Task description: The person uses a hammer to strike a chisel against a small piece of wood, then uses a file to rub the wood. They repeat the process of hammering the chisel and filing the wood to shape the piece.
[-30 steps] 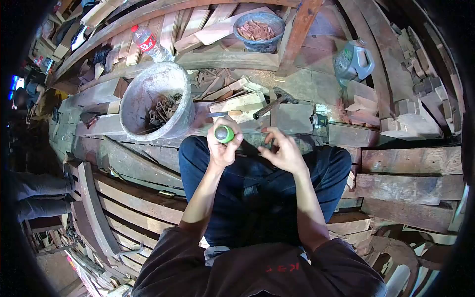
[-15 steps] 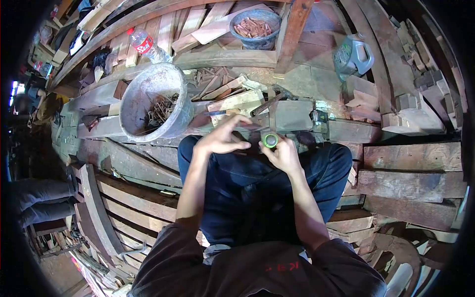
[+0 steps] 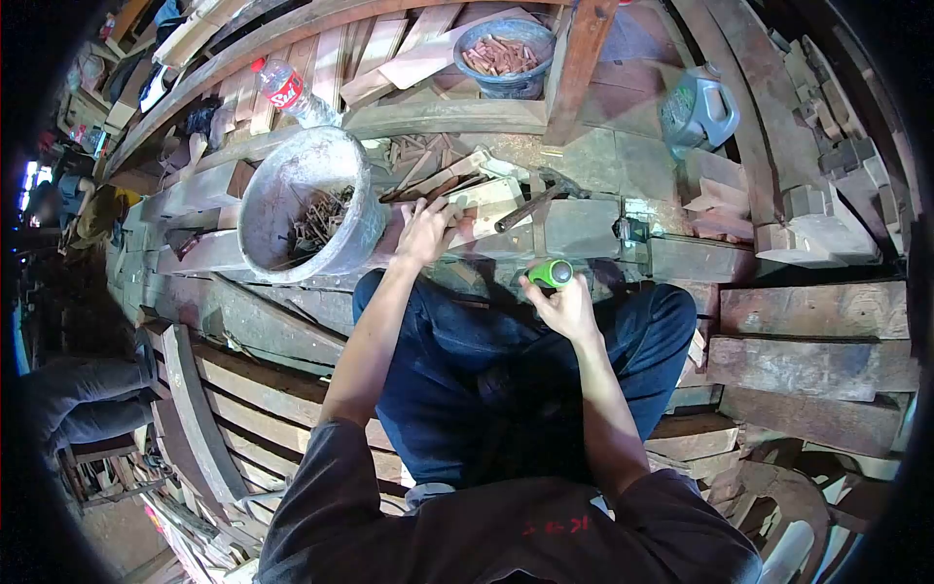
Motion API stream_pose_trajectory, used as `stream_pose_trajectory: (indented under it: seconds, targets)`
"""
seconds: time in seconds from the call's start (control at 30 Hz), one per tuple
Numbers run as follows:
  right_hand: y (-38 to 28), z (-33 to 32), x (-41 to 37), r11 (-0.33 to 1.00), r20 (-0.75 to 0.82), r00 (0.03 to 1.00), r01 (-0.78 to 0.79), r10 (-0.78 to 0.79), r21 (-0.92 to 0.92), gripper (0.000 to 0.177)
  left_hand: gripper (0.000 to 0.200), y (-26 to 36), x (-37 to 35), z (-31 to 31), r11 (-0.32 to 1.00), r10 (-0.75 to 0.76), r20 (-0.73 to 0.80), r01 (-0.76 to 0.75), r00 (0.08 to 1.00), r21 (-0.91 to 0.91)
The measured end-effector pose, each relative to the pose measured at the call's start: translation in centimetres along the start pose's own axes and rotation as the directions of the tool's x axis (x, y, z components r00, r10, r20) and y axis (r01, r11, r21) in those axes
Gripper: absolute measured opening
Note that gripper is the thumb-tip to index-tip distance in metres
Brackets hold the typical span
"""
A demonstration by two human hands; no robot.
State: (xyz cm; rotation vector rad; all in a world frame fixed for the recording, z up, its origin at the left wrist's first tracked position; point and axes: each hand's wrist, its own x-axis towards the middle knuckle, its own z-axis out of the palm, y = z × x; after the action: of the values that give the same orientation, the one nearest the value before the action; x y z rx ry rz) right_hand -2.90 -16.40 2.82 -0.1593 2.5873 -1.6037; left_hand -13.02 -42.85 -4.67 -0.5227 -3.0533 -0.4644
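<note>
A green tool (image 3: 551, 273) is gripped in the right hand (image 3: 569, 311), out to the right of the big pale bucket (image 3: 368, 229), above the seated person's lap. Its round grey butt faces up and to the right, so the long axis is seen nearly end-on — the working end cannot be made out.

The left hand (image 3: 423, 234) is just right of the bucket, fingers bent down at the left edge of a pale block (image 3: 498, 200); whether they grasp anything cannot be told. The block lies to the bucket's right, ahead and to the left of the tool. Of the two hands, the left is nearer the block, while the right is apart from it.

Farther right of the bucket, past the block, lies a hammer (image 3: 530, 208), its handle slanting back toward the person.

Inside the bucket are thin brown scraps (image 3: 319, 216). Just behind it is a red-capped bottle (image 3: 292, 92); behind and to its right, a tub (image 3: 501, 87) of wood bits — and, farther right, a blue jug (image 3: 702, 109). Well left of the bucket are another person's legs (image 3: 92, 389).
</note>
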Motion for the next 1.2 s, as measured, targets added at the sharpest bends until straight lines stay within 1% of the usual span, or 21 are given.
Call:
stream_pose_trajectory:
  seconds: [0.1,0.23,0.27,0.37,0.4,0.5,0.6,0.7,0.73,0.8,0.83,0.9,0.93,1.03,1.07,1.13,1.17,1.2]
  targets:
    - [0.3,0.2,0.1,0.992,-0.044,0.991,0.123,-0.125,-0.04,0.016,0.033,-0.7,0.7,0.4,0.999,0.044,0.005,-0.044,0.999,0.014]
    - [0.3,0.0,0.1,0.997,-0.025,0.998,0.065,-0.066,-0.029,0.015,0.03,-1.0,1.4,-0.8,0.996,0.094,0.079,-0.093,0.992,-0.009]
    - [0.1,-0.1,0.1,0.998,-0.02,0.998,0.057,-0.058,-0.027,0.015,0.021,-1.0,1.5,-1.4,0.992,0.113,0.099,-0.107,0.989,-0.073]
    - [0.7,0.0,0.0,0.997,-0.032,0.997,0.07,-0.071,-0.03,0.016,0.013,-2.1,2.3,-0.8,0.985,0.143,0.093,-0.133,0.985,-0.112]
    - [0.8,0.0,0.1,0.996,-0.04,0.996,0.082,-0.083,-0.033,0.016,0.011,-2.3,2.6,-1.0,0.97,0.203,0.081,-0.189,0.976,-0.151]
    - [0.9,0.1,0.1,0.995,-0.058,0.994,0.091,-0.093,-0.032,0.016,0.011,-1.6,2.2,-0.5,0.987,0.158,-0.054,-0.159,0.986,-0.014]
    - [1.1,0.3,0.2,0.995,-0.068,0.993,0.098,-0.099,-0.016,0.016,0.012,-1.9,2.0,0.7,0.99,0.136,-0.172,-0.126,0.976,0.066]
    - [0.8,0.2,0.2,0.991,-0.066,0.989,0.128,-0.131,-0.045,0.016,0.011,-2.2,1.7,0.9,0.999,0.039,-0.075,-0.041,0.996,-0.026]
    - [0.8,0.2,0.2,0.992,-0.063,0.991,0.116,-0.119,-0.045,0.016,0.009,-2.3,1.6,0.7,0.997,0.058,-0.062,-0.061,0.996,-0.05]
    - [0.7,0.2,0.1,0.995,-0.056,0.994,0.093,-0.095,-0.047,0.016,0.013,-3.1,1.7,1.4,0.987,0.065,-0.009,-0.066,0.998,-0.146]
    - [0.8,0.3,0.1,0.996,-0.054,0.995,0.086,-0.086,-0.007,0.015,0.015,-3.5,1.8,1.8,0.979,0.072,0.016,-0.067,0.997,-0.193]
    - [0.8,0.4,0.2,0.995,-0.048,0.996,0.072,-0.069,0.071,0.015,0.013,-3.5,1.5,1.6,0.975,0.086,0.032,-0.078,0.996,-0.207]
    - [0.5,0.3,0.3,0.99,-0.06,0.99,0.129,-0.126,0.059,0.015,0.013,-3.2,1.3,1.0,0.973,0.093,0.039,-0.083,0.995,-0.215]
    - [-0.6,0.2,0.4,0.983,-0.117,0.984,0.147,-0.134,0.107,0.014,0.012,-1.7,1.0,-0.7,0.979,0.011,0.051,0.0,0.999,-0.206]
    - [0.3,0.4,0.7,0.965,-0.137,0.967,0.23,-0.213,0.122,0.014,0.013,-1.8,1.0,-0.5,0.98,-0.013,0.039,0.021,0.999,-0.2]
    - [0.2,0.2,1.0,0.965,-0.135,0.964,0.245,-0.231,0.093,0.013,0.014,-1.7,1.1,-0.7,0.982,-0.034,0.05,0.043,0.998,-0.183]
    - [0.1,0.2,1.1,0.965,-0.133,0.962,0.251,-0.24,0.078,0.013,0.014,-1.6,1.2,-0.8,0.983,-0.045,0.056,0.054,0.997,-0.175]
    - [-0.8,-0.1,1.0,0.982,-0.107,0.982,0.163,-0.153,0.092,0.013,0.014,-1.8,1.3,-0.6,0.983,-0.034,0.022,0.038,0.999,-0.178]
